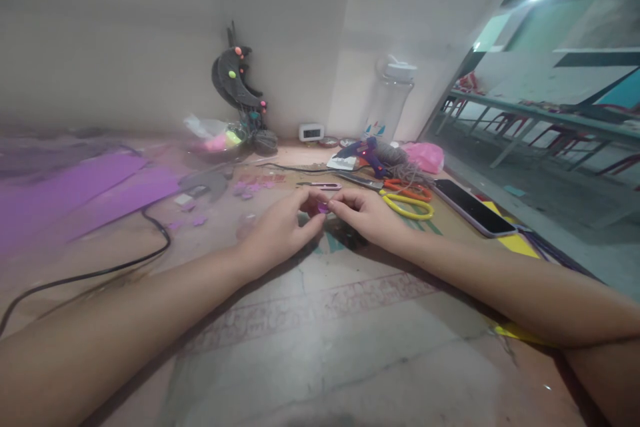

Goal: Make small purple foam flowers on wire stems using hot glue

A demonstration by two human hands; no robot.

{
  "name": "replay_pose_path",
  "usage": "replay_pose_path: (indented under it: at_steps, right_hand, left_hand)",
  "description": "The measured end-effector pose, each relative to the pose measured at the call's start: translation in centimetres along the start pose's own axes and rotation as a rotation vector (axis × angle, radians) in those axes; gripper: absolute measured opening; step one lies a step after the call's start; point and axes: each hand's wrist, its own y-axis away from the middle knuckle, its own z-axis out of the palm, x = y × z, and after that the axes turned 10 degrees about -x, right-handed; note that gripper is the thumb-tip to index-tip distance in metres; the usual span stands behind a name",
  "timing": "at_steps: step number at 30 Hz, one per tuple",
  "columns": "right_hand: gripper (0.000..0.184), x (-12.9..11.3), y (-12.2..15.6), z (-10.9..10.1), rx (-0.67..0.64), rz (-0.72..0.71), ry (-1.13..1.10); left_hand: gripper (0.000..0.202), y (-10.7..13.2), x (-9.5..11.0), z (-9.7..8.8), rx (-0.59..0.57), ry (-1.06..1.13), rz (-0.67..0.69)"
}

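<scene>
Both of my hands meet over the middle of the table. My left hand (293, 223) is closed in a pinch on a small purple piece (323, 207), which looks like cut foam or paper. My right hand (367, 217) pinches at the same piece from the other side, its fingertips touching those of the left. Fingers cover most of the piece, so its shape is hidden. Just beyond the hands lies a small pink-handled tool (325, 186). Scissors with yellow and orange handles (407, 205) rest beside my right hand. Small purple cut-outs (247, 190) are scattered beyond my left hand.
Purple sheets (100, 193) and a black cord (155, 253) lie at left. Behind stand a dark crescent ornament (235, 80), a small digital clock (311, 133) and a clear bottle (390, 103). A purple glue gun (367, 155), grey yarn (395, 159) and a phone (475, 207) are at right.
</scene>
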Motion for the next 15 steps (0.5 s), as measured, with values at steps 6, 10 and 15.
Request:
replay_pose_path:
  at_steps: [6,10,15]
  right_hand:
    - [0.033,0.01,0.09,-0.29,0.001,-0.021,0.032]
    - [0.031,0.22,0.11,-0.27,0.025,-0.034,0.019]
    - [0.032,0.60,0.17,-0.13,-0.012,-0.011,0.011]
  left_hand:
    - [0.013,-0.12,0.02,-0.18,-0.003,0.050,-0.017]
    - [0.013,-0.13,-0.01,-0.31,0.008,0.054,-0.055]
    - [0.015,-0.13,-0.12,-0.35,0.026,0.021,-0.075]
